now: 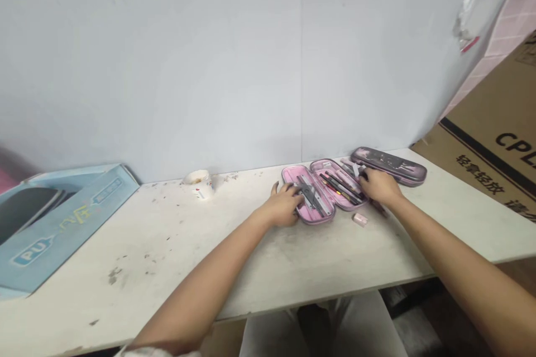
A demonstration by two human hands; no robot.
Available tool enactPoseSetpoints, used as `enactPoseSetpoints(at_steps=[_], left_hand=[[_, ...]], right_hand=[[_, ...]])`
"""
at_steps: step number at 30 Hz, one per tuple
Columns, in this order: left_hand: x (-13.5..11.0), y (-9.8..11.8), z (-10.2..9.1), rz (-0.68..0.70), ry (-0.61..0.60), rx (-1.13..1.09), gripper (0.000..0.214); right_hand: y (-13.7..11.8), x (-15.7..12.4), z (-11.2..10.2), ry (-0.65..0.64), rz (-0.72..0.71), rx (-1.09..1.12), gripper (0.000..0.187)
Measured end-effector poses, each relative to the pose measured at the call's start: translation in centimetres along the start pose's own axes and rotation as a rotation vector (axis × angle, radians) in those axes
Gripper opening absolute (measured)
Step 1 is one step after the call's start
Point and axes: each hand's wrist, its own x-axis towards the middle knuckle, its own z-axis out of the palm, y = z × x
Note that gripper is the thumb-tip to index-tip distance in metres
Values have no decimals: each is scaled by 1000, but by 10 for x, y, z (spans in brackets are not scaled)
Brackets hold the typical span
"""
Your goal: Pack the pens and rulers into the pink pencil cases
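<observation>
A pink pencil case [315,220] lies unfolded on the white table. Its left half holds a grey ruler [310,192] and other dark, flat pieces. Several pens and pencils [341,185] fill the right half. My left hand [285,205] rests against the left rim with its fingers spread, some reaching over the edge. At the right half's outer edge, my right hand [381,185] has its fingers curled together beside a pale strip [355,169]. What sits between those fingertips is hard to make out. A small pink block, perhaps an eraser [360,220], lies just in front of the case.
Behind my right hand lies a closed dark pencil case [389,165]. A white cup [201,184] stands near the wall [251,67]. At the left is a light-blue box [75,228] with a dark object inside; a large cardboard box [489,139] is on the right.
</observation>
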Motion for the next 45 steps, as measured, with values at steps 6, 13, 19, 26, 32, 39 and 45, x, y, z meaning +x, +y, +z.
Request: enactPoseSetpoints(at_steps=[6,13,19,26,32,39,45], left_hand=[[-19,3,-2,46,-9,22,34],[-48,4,-13,113,77,23,35],[-28,7,-36,107,250,-52,66],[18,-3,-37,33,220,-128,67],[16,-17,-35,-121,305,-82,46],[-12,-46,-54,-440,404,-225,37],[-28,-48,-59,-487,442,-285,37]], right_hand=[[-6,0,19,-91,-89,8,25],[-47,17,18,-61,-199,191,25],[-74,15,7,-61,-307,455,27],[-84,-13,-15,-156,-441,967,30],[-76,-14,-5,-106,-305,988,40],[-100,-24,26,-134,-383,918,48],[-146,-17,38,8,-468,608,38]])
